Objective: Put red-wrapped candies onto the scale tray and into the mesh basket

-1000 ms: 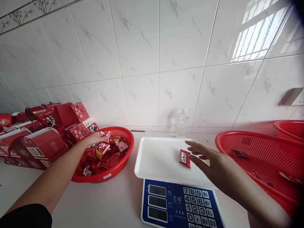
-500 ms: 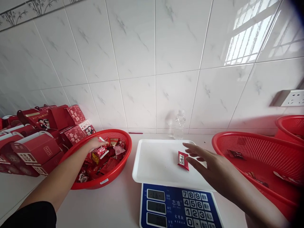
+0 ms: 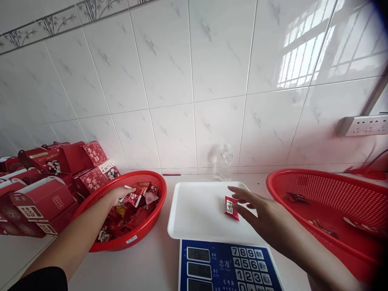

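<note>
My left hand (image 3: 119,195) reaches into the left red basket (image 3: 138,232), its fingers closed on a red-and-white wrapped sweet (image 3: 133,197). Around it lie several other wrapped sweets, mostly red, with a pink one (image 3: 150,197) to the right. My right hand (image 3: 253,204) hovers over the white tray (image 3: 194,210) of the scale, fingers apart. A red packet (image 3: 231,208) with a white label lies on that tray beside my right thumb; whether the thumb touches it is unclear.
Below the tray is the scale's blue keypad panel (image 3: 226,264). A clear plastic bottle (image 3: 226,163) stands against the tiled wall. Red gift boxes (image 3: 48,194) are stacked at left. A large red basket (image 3: 327,190) with a few packets stands at right, below a power strip (image 3: 365,125).
The view has tilted up slightly and shifted to the right. My left hand still grips the sweet inside the basket. My right hand stays beside the red packet on the tray.
</note>
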The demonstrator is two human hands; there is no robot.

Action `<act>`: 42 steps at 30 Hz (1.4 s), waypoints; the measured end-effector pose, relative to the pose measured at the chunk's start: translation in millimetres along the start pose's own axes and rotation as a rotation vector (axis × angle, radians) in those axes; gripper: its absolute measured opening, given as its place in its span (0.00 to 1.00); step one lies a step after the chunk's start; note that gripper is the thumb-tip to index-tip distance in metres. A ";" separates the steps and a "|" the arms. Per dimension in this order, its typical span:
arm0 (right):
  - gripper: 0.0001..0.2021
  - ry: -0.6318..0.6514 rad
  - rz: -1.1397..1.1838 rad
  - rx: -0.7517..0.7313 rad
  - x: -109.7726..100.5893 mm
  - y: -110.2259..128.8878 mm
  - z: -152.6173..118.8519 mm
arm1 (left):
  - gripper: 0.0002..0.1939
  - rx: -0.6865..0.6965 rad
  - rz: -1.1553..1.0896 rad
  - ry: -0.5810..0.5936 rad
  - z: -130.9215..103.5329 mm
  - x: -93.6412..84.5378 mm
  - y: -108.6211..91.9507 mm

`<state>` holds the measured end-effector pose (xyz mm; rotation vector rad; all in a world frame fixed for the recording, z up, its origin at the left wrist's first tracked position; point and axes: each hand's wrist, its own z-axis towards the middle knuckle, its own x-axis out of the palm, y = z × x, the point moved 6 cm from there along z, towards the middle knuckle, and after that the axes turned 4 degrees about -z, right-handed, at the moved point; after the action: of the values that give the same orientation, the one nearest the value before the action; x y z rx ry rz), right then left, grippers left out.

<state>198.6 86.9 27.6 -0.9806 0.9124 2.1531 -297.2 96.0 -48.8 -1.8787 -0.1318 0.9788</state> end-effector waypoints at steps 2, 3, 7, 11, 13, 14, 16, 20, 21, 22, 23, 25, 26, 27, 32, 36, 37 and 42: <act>0.18 0.001 -0.005 -0.010 -0.3 0.8 -0.6 | 0.26 -0.047 -0.017 0.037 -3.6 7.0 2.9; 0.18 0.001 -0.004 -0.014 -0.6 1.3 -0.9 | 0.25 -0.059 -0.031 0.056 -5.9 10.1 3.6; 0.18 -0.002 -0.007 -0.024 -1.5 2.7 -1.6 | 0.24 -0.045 -0.123 0.122 -15.7 17.2 0.6; 0.18 -0.002 -0.009 -0.029 -1.5 3.4 -1.6 | 0.24 -0.025 -0.200 0.114 -20.5 12.5 -6.3; 0.18 -0.002 -0.008 -0.028 -1.7 2.8 -1.4 | 0.24 -0.022 -0.239 0.092 -22.5 6.3 -12.3; 0.18 -0.001 -0.006 -0.026 -1.8 2.3 -1.2 | 0.24 -0.014 -0.265 0.085 -24.6 2.8 -17.2; 0.18 0.006 0.007 -0.018 -1.5 1.6 -1.0 | 0.23 0.019 -0.330 0.082 -32.3 -3.9 -31.9; 0.19 0.031 0.094 0.020 1.3 5.2 -0.5 | 0.22 0.122 -0.474 0.131 -67.5 -3.4 -75.4; 0.19 0.044 0.140 0.035 2.7 7.8 -0.4 | 0.21 0.160 -0.512 0.163 -80.3 2.7 -87.2; 0.19 0.060 0.199 0.050 4.6 11.3 -0.4 | 0.20 0.198 -0.546 0.205 -94.3 12.0 -98.1; 0.19 0.079 0.269 0.065 7.0 15.6 -0.6 | 0.19 0.229 -0.572 0.257 -109.1 24.4 -107.3; 0.21 0.123 0.420 0.085 13.2 25.6 -1.7 | 0.18 0.275 -0.611 0.374 -139.7 56.5 -120.2; 0.23 0.143 0.494 0.088 16.8 30.9 -2.6 | 0.18 0.289 -0.625 0.435 -154.9 74.9 -123.9; 0.26 0.164 0.563 0.087 20.8 36.0 -3.7 | 0.18 0.305 -0.641 0.521 -170.2 94.7 -127.1; 0.48 0.208 0.816 0.055 40.7 51.8 -7.2 | 0.18 0.445 -0.785 0.690 -224.1 163.3 -138.1; 0.45 0.141 0.942 0.132 47.2 40.5 -2.7 | 0.17 0.567 -0.833 0.608 -232.8 174.8 -142.6; 0.44 0.147 0.956 0.143 46.8 36.0 -1.1 | 0.17 0.597 -0.803 0.561 -231.5 173.2 -141.8; 0.36 0.114 0.875 0.200 21.8 1.6 5.8 | 0.20 0.707 -0.468 0.257 -220.6 158.4 -127.7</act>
<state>183.1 95.5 13.5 -0.6612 1.8260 2.6148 -2.8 81.0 7.0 -1.2192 -0.0545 0.3768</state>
